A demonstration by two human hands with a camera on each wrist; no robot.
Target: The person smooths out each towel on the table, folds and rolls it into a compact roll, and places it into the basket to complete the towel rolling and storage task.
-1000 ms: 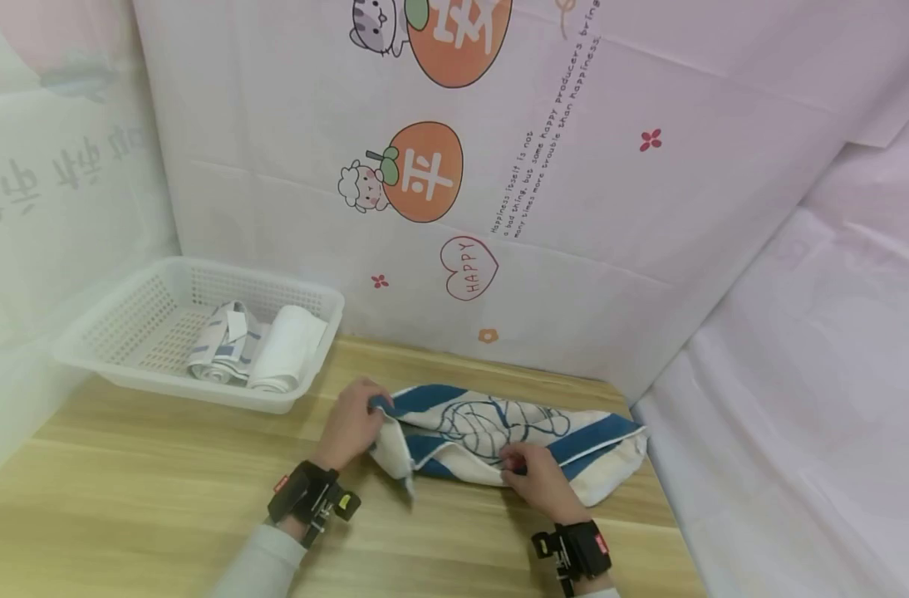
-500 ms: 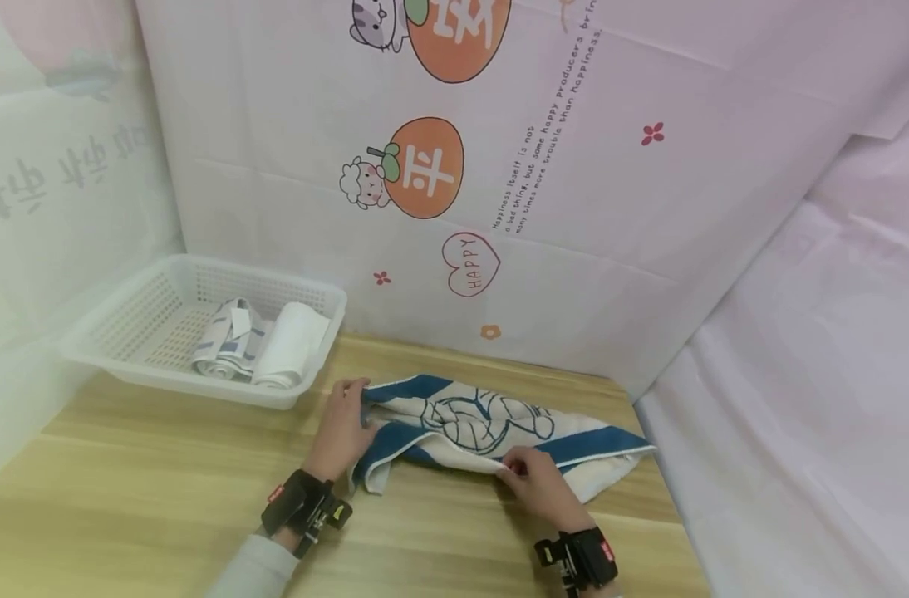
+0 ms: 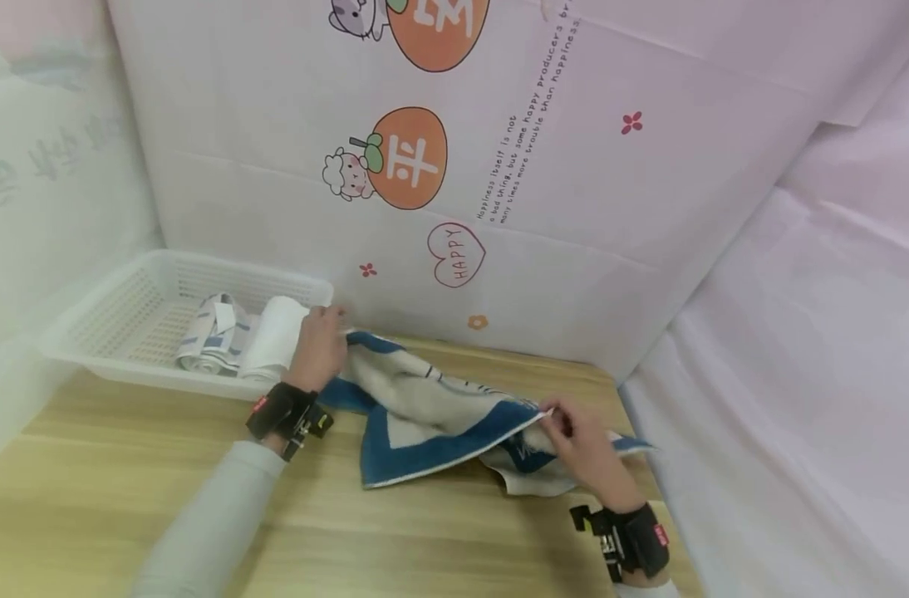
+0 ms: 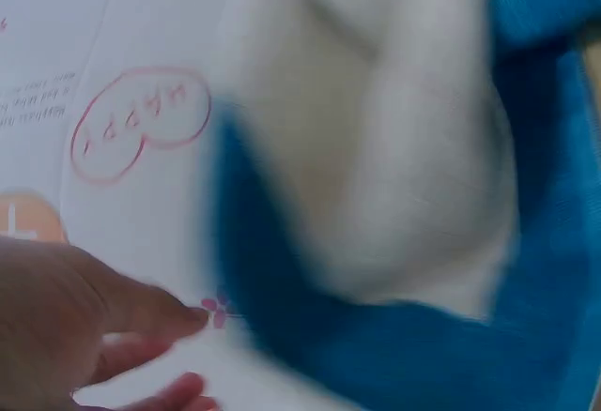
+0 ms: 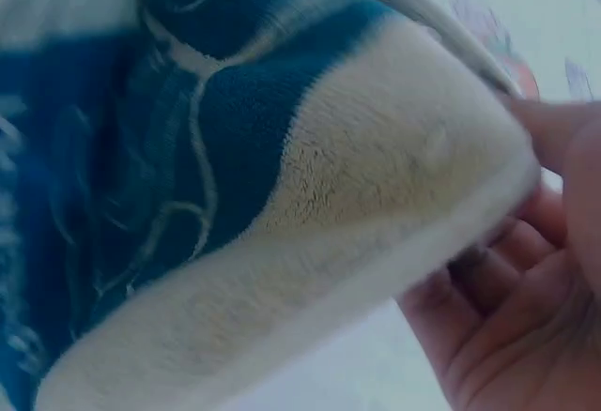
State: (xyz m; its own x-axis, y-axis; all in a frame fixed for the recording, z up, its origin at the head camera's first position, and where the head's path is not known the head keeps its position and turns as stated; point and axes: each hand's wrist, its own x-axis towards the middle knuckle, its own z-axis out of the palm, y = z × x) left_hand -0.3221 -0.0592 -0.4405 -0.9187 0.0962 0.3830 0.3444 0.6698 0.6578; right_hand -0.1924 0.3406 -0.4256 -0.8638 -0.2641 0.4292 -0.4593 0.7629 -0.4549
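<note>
A white towel with blue border bands and line drawings is partly lifted off the wooden table, its near edge raised and drooping. My right hand pinches that edge between thumb and fingers; the right wrist view shows the towel folding away from the grip, its blue patterned face visible. Beside the towel's upper left corner is my left hand. In the left wrist view that hand has thumb and fingers apart, with the blurred blue border passing just beyond the thumb tip.
A white plastic basket stands at the back left, close behind my left hand. Inside lie a rolled striped towel and a rolled white towel. Printed cloth walls enclose the wooden table.
The right hand has raised the towel's near edge and moved right and back. My left hand has moved up and left toward the basket, letting go of the towel's left end.
</note>
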